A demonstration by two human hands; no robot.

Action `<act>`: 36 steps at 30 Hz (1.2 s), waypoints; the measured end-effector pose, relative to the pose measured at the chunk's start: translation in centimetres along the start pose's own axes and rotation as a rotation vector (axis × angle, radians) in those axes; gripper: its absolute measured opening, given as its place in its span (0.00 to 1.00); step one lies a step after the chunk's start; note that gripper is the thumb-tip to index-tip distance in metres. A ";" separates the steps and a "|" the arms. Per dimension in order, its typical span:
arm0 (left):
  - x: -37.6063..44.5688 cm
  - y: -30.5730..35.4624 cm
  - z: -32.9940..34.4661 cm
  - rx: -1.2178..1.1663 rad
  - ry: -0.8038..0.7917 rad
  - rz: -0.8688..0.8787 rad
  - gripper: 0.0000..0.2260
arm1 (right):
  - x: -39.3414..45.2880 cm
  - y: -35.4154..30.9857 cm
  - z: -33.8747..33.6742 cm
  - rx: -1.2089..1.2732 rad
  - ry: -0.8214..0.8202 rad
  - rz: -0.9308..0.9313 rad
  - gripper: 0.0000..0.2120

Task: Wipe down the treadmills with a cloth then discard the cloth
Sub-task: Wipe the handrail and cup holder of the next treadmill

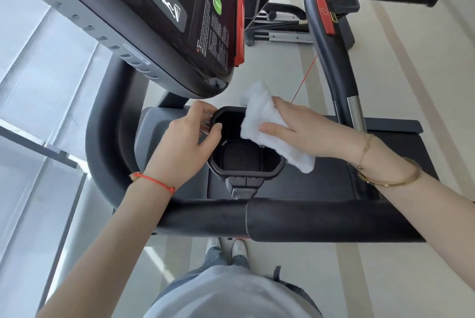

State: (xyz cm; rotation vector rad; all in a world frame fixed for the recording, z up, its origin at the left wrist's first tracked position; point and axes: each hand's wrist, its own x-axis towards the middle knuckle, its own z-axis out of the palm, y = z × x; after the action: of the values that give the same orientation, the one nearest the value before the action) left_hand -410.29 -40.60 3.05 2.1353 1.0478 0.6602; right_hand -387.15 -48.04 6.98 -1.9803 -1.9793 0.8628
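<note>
Wiping the cup holder on the treadmill

The right hand (303, 128) lies on the white cloth (270, 127) with fingers fairly straight and pressed together, thumb on top, holding it against the right rim of the black cup holder (244, 160); the left hand (185, 142) curls its fingers round the holder's left rim to steady it. The cloth looks soft, light and floppy, so it should bunch easily and is best pressed flat under the palm or gathered at its middle. The cup holder appears empty, though its dark bottom is hard to read. The treadmill (321, 220) handrail crosses just below both wrists
</note>
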 end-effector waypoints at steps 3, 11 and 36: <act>0.0 0.1 -0.1 0.000 0.005 0.008 0.13 | 3.0 -1.7 0.0 -0.267 -0.035 -0.030 0.21; -0.1 0.1 -0.1 0.000 0.006 0.026 0.12 | 3.4 -2.1 0.6 -0.352 0.104 -0.110 0.19; -0.1 0.1 0.0 -0.002 -0.017 0.027 0.13 | -0.6 -2.7 2.8 0.316 0.225 0.320 0.26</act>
State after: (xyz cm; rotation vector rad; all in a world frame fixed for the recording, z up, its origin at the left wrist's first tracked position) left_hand -410.28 -40.77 3.12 2.1526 1.0103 0.6541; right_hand -390.84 -49.14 6.36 -2.1208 -1.3348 0.9064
